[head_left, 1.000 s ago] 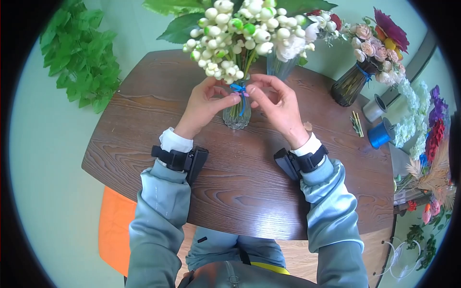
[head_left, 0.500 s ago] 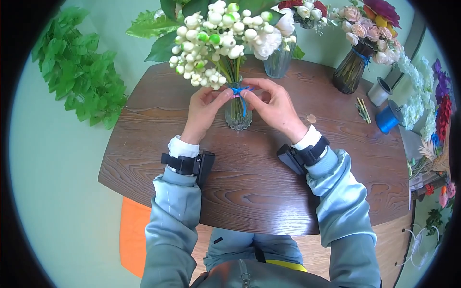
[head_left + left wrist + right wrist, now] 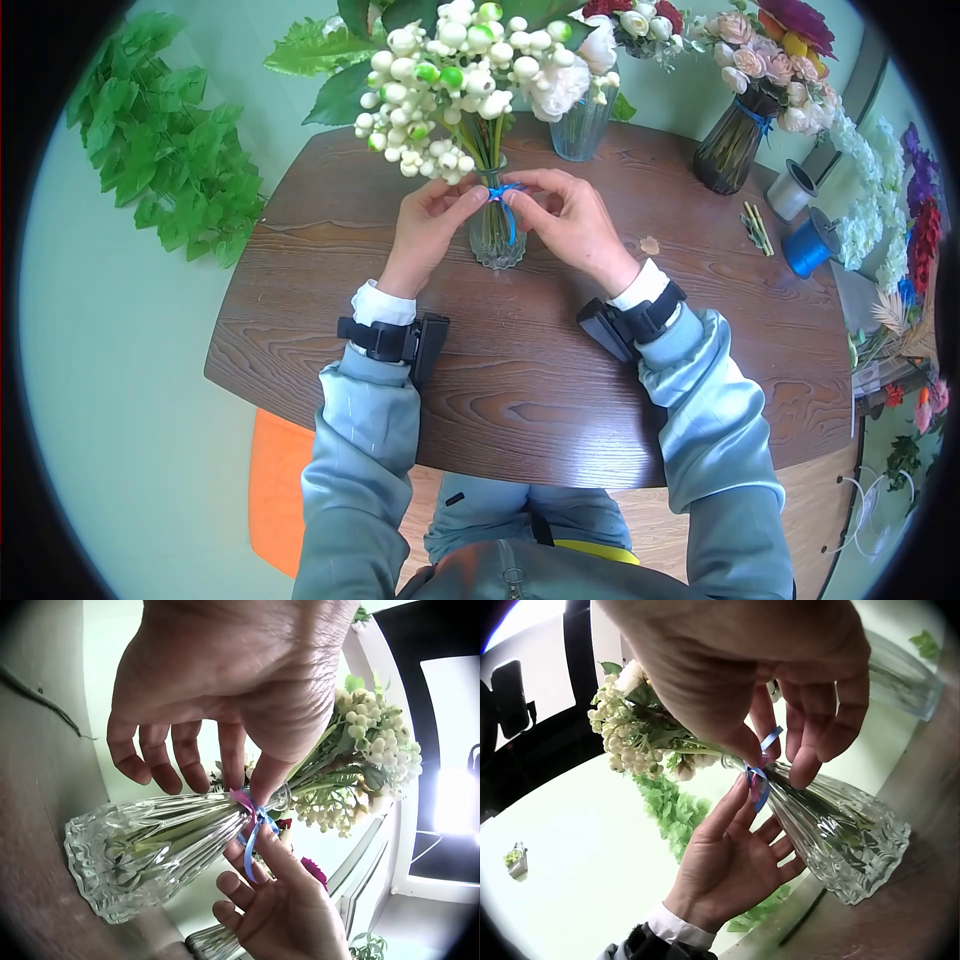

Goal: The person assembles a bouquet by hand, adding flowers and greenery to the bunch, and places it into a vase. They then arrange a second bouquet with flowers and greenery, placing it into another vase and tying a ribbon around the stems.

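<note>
A ribbed clear glass vase (image 3: 492,250) stands on the table, filled with stems of white berries (image 3: 440,85) and large green leaves. Around its neck a blue ribbon (image 3: 250,855) is knotted, and a pink ribbon (image 3: 241,798) lies under it. My left hand (image 3: 425,235) pinches the ribbon at the knot from the left, its other fingers spread beside the glass. From the right, my right hand (image 3: 580,230) pinches the blue ribbon between thumb and forefinger. One ribbon end hangs down the front of the vase.
Behind stands another clear vase (image 3: 578,135) with white blooms. At the right are a dark vase (image 3: 722,160) of pink roses, a silvery spool (image 3: 790,192), a blue ribbon spool (image 3: 808,245) and short cut stems (image 3: 757,228). Green leaves (image 3: 165,150) hang at the left.
Both hands stay at the neck and have drawn slightly closer round the knot. The ribbon loop at the right looks smaller. The head view has shifted, then steadied.
</note>
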### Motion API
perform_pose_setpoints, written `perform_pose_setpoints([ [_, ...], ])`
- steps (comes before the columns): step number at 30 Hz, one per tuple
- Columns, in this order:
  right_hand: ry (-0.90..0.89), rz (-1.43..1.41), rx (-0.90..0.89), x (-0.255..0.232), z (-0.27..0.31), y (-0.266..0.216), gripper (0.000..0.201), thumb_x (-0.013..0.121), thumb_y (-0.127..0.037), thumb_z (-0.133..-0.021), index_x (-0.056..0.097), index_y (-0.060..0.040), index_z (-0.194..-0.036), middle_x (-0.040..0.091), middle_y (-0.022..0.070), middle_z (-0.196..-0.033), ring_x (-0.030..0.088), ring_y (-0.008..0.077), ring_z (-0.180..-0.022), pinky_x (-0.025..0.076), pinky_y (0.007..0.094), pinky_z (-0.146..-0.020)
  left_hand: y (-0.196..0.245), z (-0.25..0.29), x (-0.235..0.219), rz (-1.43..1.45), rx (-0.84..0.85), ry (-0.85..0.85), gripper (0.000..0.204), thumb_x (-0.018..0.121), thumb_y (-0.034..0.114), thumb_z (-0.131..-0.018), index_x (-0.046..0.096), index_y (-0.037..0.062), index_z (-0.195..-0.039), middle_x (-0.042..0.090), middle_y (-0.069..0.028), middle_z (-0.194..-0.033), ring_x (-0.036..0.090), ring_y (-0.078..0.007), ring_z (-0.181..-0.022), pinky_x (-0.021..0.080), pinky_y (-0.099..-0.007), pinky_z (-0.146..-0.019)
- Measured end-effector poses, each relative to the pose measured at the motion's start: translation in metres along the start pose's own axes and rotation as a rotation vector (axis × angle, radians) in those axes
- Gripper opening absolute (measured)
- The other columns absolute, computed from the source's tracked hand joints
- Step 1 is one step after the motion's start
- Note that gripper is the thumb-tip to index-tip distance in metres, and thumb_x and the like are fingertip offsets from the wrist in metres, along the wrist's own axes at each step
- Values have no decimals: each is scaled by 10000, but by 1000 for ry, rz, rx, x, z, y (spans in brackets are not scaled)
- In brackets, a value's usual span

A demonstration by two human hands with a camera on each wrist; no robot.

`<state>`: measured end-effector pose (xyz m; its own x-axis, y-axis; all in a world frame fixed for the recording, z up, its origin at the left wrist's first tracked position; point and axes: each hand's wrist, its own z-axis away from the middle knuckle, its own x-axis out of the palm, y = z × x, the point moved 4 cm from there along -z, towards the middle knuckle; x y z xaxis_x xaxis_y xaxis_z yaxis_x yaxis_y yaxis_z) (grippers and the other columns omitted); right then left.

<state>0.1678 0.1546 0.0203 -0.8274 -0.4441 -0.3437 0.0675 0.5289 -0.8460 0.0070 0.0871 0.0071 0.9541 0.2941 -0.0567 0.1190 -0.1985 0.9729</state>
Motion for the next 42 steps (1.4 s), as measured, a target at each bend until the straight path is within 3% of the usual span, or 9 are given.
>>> perform_pose_setpoints([
  [18, 48, -27, -25, -1, 1, -5, 279, 660, -203, -808, 653, -21, -1020, 627, 93, -868, 563, 96, -581, 466, 257, -564, 0, -2, -5, 21, 42, -73, 402, 687, 199, -818, 565, 15, -1154, 617, -19, -1007, 562, -92, -933, 435, -251, -788],
  [20, 56, -37, -15, -4, 1, -4, 262, 668, -202, -802, 655, -14, -985, 627, 89, -869, 561, 91, -580, 463, 257, -560, -2, -2, -11, 39, -48, -22, 348, 672, 203, -827, 581, 40, -1120, 612, -7, -1004, 555, -78, -915, 427, -239, -753],
  [24, 72, -13, 20, -7, -1, -1, 213, 682, -193, -793, 659, -2, -885, 623, 74, -847, 556, 83, -571, 457, 251, -554, -2, -3, -17, -25, -52, -56, 283, 666, 211, -828, 604, 58, -1058, 616, 4, -962, 551, -63, -884, 416, -224, -722],
  [33, 108, -28, -26, -2, 2, -7, 163, 693, -163, -792, 668, -7, -833, 610, 63, -796, 579, 85, -575, 454, 247, -549, -1, -3, -9, -12, -12, -129, 147, 666, 146, -827, 619, 54, -931, 622, 22, -853, 560, -50, -800, 436, -196, -737],
  [42, 112, 15, -30, 0, 3, -6, 174, 700, -176, -785, 669, -9, -821, 612, 55, -783, 568, 89, -562, 459, 247, -541, 2, -2, -8, -11, 36, -114, 406, 690, 175, -813, 525, 46, -1161, 574, -2, -951, 536, -73, -878, 417, -226, -769],
])
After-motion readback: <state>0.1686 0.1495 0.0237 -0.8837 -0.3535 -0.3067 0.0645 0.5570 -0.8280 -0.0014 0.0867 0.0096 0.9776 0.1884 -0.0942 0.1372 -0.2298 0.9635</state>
